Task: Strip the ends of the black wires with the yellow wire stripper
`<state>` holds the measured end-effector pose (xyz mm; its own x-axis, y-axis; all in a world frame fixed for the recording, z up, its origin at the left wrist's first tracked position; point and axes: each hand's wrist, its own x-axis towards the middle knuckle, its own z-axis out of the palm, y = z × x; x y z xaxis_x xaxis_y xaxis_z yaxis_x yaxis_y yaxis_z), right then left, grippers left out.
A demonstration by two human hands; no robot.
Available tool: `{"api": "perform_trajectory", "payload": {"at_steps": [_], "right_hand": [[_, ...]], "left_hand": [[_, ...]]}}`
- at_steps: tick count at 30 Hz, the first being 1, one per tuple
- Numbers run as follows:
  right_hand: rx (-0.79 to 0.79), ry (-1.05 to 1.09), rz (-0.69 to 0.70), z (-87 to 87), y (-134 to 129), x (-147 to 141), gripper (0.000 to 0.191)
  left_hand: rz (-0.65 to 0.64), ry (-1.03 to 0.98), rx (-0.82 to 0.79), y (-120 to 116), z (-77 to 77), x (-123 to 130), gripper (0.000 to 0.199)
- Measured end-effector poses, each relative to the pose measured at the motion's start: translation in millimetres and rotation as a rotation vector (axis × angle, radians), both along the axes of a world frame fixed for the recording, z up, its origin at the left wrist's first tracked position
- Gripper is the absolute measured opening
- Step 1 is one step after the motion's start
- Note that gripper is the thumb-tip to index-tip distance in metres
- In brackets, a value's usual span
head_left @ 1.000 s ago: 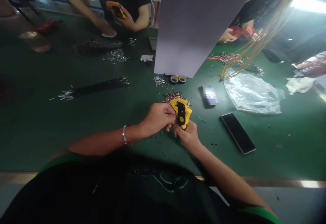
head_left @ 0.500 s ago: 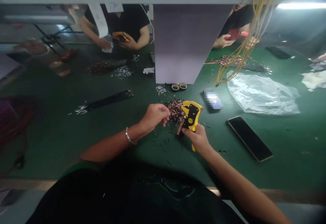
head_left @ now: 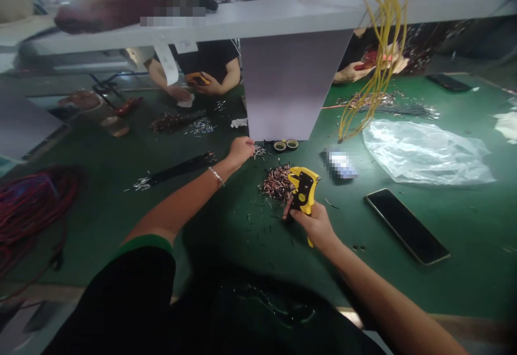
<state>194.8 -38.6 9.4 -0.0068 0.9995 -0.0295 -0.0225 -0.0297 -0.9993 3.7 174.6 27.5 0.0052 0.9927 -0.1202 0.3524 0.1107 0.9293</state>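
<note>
My right hand [head_left: 317, 223] is wrapped around a yellow and black wire stripper [head_left: 304, 189], its head tilted up and away from me. Just left of the tool's jaws lies a heap of short copper-coloured and black wire bits [head_left: 277, 181]. My left hand [head_left: 241, 151], with a silver bracelet at the wrist, reaches to a small pile of silver terminals [head_left: 259, 151]. Its fingertips are pinched together at the pile's left edge. Whatever is between them is too small to make out.
Two tape rolls [head_left: 286, 145] sit by the upright panel [head_left: 293, 85]. Black wires [head_left: 180, 167] lie left, a phone [head_left: 406, 225] and plastic bag [head_left: 424, 150] right. Yellow wires [head_left: 375, 64] hang from the shelf [head_left: 218, 23]. Co-workers' hands [head_left: 220, 81] hold tools across the table.
My left hand has moved up and away from the wire-bit heap to the silver terminals. The right hand keeps the wire stripper in nearly the same place. The view has tilted upward.
</note>
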Motion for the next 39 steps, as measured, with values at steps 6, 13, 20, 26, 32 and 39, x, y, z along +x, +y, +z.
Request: {"api": "perform_trajectory", "payload": {"at_steps": [6,13,20,26,32,39], "right_hand": [[-0.004,0.018,-0.011,-2.8,0,0,0.014],[-0.027,0.064,-0.029,-5.3,0,-1,0.018],[-0.010,0.053,-0.014,-3.7,1,0,0.016],[-0.038,0.073,-0.019,-4.5,2,0,0.018],[-0.041,0.082,-0.026,-3.1,3,-2,0.017],[-0.039,0.078,-0.021,-1.9,2,-2,0.018]], "left_hand": [[-0.124,0.311,0.140,-11,-12.8,-38,0.021],[-0.390,0.407,0.248,-53,-16.6,-27,0.036],[-0.575,0.288,0.223,-75,-15.4,-27,0.038],[-0.501,0.301,0.250,-32,-21.3,-31,0.038],[-0.553,0.338,0.267,-1,-36.8,-4,0.040],[-0.527,0.403,0.309,31,-37.8,9,0.040]]}}
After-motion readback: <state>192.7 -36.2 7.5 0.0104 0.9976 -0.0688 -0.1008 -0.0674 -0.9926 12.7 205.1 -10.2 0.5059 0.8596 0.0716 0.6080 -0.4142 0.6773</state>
